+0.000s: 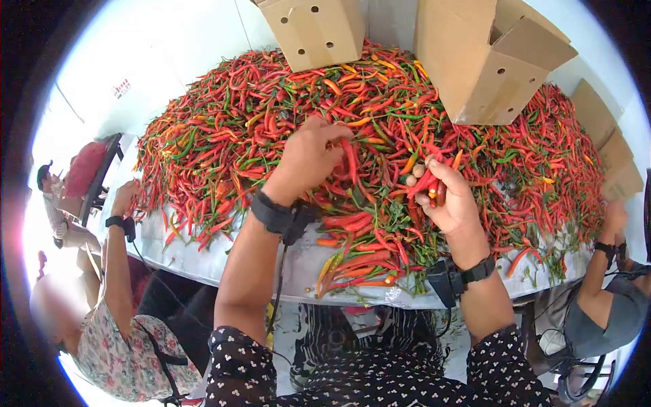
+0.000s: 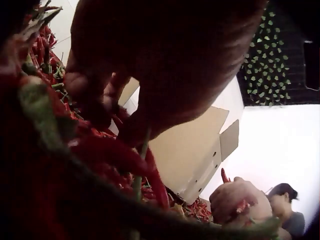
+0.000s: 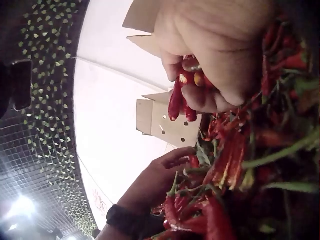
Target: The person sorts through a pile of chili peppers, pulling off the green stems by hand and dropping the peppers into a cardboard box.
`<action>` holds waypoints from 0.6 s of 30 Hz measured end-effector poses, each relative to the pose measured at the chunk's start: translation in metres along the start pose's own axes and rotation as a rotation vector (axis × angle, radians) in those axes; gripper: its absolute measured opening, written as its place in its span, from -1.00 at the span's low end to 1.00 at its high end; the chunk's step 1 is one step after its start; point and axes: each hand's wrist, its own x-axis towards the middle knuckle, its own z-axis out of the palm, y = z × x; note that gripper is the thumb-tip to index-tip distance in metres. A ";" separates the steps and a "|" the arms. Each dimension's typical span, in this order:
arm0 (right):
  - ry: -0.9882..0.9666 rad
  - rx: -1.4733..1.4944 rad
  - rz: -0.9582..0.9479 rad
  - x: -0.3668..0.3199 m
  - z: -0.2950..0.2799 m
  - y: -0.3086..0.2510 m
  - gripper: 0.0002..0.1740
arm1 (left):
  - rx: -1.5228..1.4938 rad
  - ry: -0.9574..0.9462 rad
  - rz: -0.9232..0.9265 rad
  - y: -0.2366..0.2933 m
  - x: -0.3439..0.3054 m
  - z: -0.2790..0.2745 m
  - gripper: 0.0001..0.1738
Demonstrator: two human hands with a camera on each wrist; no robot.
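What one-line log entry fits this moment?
left hand: pinches chili in pile | right hand: holds chilies

Chillies [image 1: 271, 129]: skins smooth, waxy and glossy, red to orange, a few green; stems green, matt, slightly rough.
Cardboard boxes [image 1: 485, 68]: brown paperboard, matt and dry, raw-cut edges, punched round holes.
Table [image 1: 302, 268]: covered with a pale, smooth sheet with a faint sheen; cloth or plastic cannot be told.
Wrist straps [image 1: 274, 216]: black, matt bands.
Sleeves [image 1: 237, 366]: dark printed cloth, soft, matt.
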 end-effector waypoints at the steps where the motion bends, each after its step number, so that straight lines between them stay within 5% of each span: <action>1: 0.000 0.001 0.000 -0.001 0.001 0.001 -0.88 | -0.015 0.076 -0.061 0.005 0.001 -0.004 -0.66; 4: 0.017 -0.047 -0.026 -0.002 0.003 0.003 -0.90 | -0.023 0.164 -0.148 0.019 0.003 -0.014 -0.66; 6: -0.027 -0.038 -0.008 -0.002 0.003 0.003 -0.90 | -0.284 0.113 -0.234 0.025 0.004 -0.015 -0.67; 12: -0.043 -0.089 -0.010 -0.006 0.011 0.004 -0.84 | -0.420 0.027 -0.252 0.046 0.001 -0.007 -0.72; 18: -0.061 -0.231 -0.049 -0.009 0.020 0.005 -0.77 | -0.333 -0.063 0.100 0.057 -0.001 -0.002 -0.80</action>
